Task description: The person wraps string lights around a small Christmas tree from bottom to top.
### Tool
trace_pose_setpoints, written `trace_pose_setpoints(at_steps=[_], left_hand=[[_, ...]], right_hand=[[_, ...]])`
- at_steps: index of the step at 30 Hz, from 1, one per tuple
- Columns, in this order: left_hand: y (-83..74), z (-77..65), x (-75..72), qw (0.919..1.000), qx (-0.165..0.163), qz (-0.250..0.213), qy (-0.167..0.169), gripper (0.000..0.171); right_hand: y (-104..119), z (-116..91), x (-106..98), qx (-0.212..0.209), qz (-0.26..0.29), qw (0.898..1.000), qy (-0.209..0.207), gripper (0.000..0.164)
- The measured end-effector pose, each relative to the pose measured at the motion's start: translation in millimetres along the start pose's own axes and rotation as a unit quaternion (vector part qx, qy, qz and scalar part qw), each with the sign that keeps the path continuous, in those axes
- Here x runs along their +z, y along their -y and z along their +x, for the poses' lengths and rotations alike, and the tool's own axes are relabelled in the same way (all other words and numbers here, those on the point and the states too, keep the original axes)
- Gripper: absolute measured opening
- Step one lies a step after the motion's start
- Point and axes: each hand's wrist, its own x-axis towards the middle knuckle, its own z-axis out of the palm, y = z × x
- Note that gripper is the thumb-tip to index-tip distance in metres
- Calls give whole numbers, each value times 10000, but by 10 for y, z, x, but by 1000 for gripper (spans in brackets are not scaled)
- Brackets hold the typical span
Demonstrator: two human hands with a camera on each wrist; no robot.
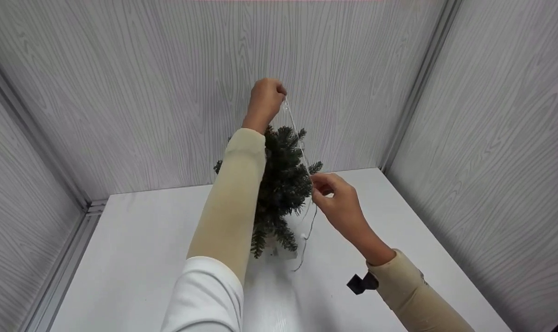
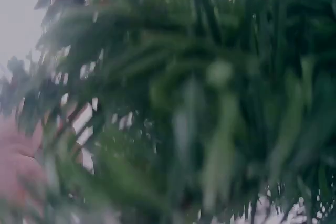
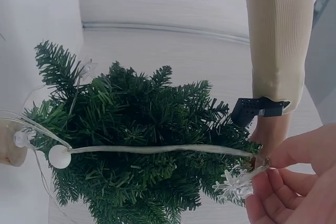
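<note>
Curled left hand (image 1: 266, 97) and right hand (image 1: 341, 200) pinch the clear plastic snowflake light string (image 3: 157, 149) — draping the bushy dark-green artificial tree (image 1: 286, 175) seems partly done, the dangling length remaining.

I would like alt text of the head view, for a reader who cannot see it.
Two hands hold a thin string: the left hand near the top of a green tree, the right hand lower, beside it. The string runs straight between them.

Left arm (image 1: 233, 184) raised, outstretched | left fingers (image 1: 281, 89) pinching | right arm (image 1: 406, 283) lower | right fingers (image 1: 327, 179) pinching
</note>
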Motion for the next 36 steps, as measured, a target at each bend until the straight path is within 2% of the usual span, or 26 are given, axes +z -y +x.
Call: trace_pose_setpoints(at_steps=[7, 14, 19, 27, 36], left_hand=[[94, 2, -54, 9989, -122, -318, -317, 24], [221, -32, -166, 9948, -334, -826, -490, 22], [319, -100, -244, 9919, -443, -1093, -473, 21], [446, -184, -306, 9876, -451, -1452, -387, 20], [711, -241, -355, 9861, -539, -1534, -335, 21]], right_hand=[[17, -18, -10, 77, 9, 9996, 286, 32], [39, -72, -54, 286, 426, 9985, 168, 22], [107, -137, -134, 331, 777, 9964, -10, 15], [335, -192, -223, 7, 1097, 9931, -412, 14], [601, -236, -75, -473, 1276, 9906, -166, 18]])
